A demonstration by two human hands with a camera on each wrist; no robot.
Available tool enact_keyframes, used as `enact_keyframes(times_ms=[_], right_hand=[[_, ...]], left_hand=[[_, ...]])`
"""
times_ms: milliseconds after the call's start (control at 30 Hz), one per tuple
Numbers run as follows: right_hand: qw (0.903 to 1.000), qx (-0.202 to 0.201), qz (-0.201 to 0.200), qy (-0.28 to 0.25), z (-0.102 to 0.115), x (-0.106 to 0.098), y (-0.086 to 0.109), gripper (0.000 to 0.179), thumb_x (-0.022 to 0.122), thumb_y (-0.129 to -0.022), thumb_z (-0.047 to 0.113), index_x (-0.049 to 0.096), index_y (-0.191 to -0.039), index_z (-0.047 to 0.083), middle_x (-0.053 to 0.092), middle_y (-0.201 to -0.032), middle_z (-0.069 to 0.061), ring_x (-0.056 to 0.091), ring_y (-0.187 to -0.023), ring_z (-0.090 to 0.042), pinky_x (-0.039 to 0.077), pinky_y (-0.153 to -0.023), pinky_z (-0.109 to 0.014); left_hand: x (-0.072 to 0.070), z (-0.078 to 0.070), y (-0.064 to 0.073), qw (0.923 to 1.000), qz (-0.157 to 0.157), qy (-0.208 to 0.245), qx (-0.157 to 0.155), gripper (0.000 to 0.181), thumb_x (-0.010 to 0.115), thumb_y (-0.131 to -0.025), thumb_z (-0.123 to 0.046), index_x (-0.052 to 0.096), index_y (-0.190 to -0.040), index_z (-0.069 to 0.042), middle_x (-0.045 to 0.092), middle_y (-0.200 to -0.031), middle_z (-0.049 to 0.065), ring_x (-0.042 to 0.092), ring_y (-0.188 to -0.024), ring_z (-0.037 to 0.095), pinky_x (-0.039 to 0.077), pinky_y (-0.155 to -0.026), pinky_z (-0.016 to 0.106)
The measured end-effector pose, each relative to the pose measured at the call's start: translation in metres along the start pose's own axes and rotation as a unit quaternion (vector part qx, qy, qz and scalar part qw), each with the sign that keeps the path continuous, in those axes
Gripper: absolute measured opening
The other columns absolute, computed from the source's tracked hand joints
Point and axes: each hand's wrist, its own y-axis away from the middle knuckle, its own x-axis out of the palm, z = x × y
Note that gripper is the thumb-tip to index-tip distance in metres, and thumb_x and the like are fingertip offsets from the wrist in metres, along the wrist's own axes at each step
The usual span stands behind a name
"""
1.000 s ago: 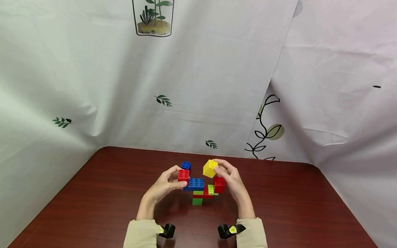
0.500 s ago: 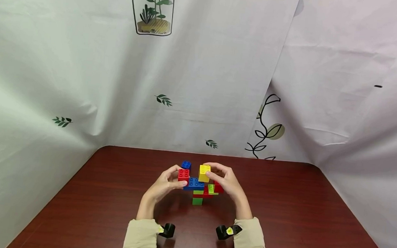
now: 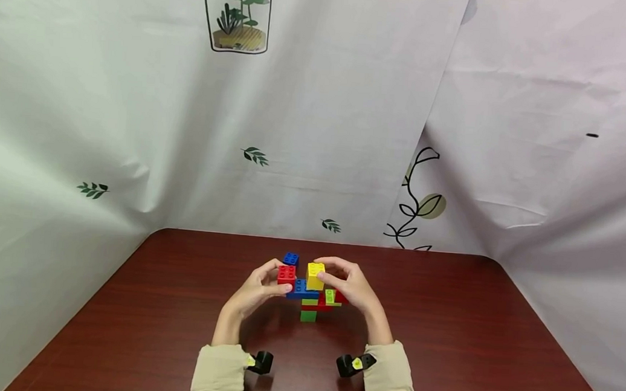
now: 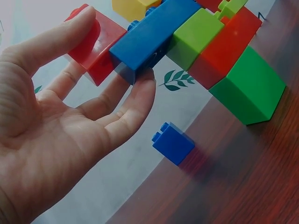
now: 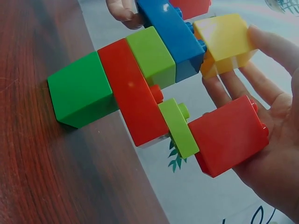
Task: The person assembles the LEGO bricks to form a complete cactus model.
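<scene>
A stack of toy building bricks stands on a green brick (image 3: 308, 317), with a long red brick (image 5: 133, 91), a lime brick (image 5: 150, 56) and a long blue brick (image 4: 156, 35) above it. My left hand (image 3: 254, 287) pinches a red brick (image 4: 99, 45) on the blue brick's left end, and its lower fingertips reach under the blue one. Between thumb and fingers, my right hand (image 3: 351, 285) holds a yellow brick (image 5: 224, 41) at the blue brick's right end, right at the studs. A second red brick (image 5: 229, 135) sits on a thin lime piece (image 5: 179, 128) beside the right palm.
A loose blue brick (image 4: 174, 143) lies on the dark wooden table (image 3: 135, 316) behind the left hand. White cloth (image 3: 320, 99) with printed plants hangs behind the table's far edge.
My right hand has brought the yellow brick left and down from above the right-hand red brick to the blue brick, turning it straight. The left hand keeps its hold.
</scene>
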Motion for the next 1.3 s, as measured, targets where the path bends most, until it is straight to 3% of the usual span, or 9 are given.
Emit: enact_keyframes(times_ms=[433, 833, 1100, 1300], right_hand=[[0.9993, 0.002, 0.017, 0.034, 0.0039, -0.0006, -0.0008, 0.033, 0.066, -0.092, 0.019, 0.064, -0.122, 0.006, 0.067, -0.111, -0.019, 0.058, -0.092, -0.018, 0.054, -0.077, -0.023], [0.998, 0.02, 0.013, 0.058, 0.0061, 0.005, -0.0074, 0.033, 0.066, -0.091, 0.013, 0.065, -0.123, 0.006, 0.068, -0.115, -0.018, 0.06, -0.097, -0.021, 0.054, -0.08, -0.027], [0.9985, 0.018, 0.004, 0.052, 0.0041, 0.0042, -0.0072, 0.034, 0.07, -0.089, 0.025, 0.068, -0.119, 0.008, 0.069, -0.111, -0.017, 0.061, -0.095, -0.021, 0.054, -0.08, -0.029], [0.9989, 0.023, 0.005, 0.041, 0.0045, 0.0041, -0.0064, 0.034, 0.07, -0.09, 0.024, 0.067, -0.119, 0.008, 0.068, -0.113, -0.017, 0.06, -0.095, -0.019, 0.054, -0.08, -0.029]], left_hand=[[-0.003, 0.0009, 0.0008, 0.9997, 0.01, 0.02, -0.004, 0.025, 0.065, -0.09, -0.01, 0.049, -0.107, -0.021, 0.061, -0.102, -0.003, 0.061, -0.1, 0.014, 0.055, -0.088, 0.025], [-0.0036, 0.0026, 0.0011, 0.9994, 0.004, 0.033, -0.009, 0.025, 0.064, -0.091, -0.009, 0.052, -0.11, -0.02, 0.062, -0.106, -0.004, 0.061, -0.101, 0.016, 0.055, -0.089, 0.026], [-0.0037, 0.0028, 0.0016, 0.999, 0.004, 0.04, -0.017, 0.025, 0.063, -0.092, -0.009, 0.052, -0.11, -0.022, 0.063, -0.109, -0.006, 0.063, -0.098, 0.013, 0.055, -0.09, 0.028], [-0.0038, 0.0027, 0.0011, 0.999, 0.005, 0.04, -0.02, 0.026, 0.064, -0.091, -0.011, 0.051, -0.111, -0.021, 0.062, -0.11, -0.004, 0.061, -0.101, 0.014, 0.054, -0.09, 0.026]])
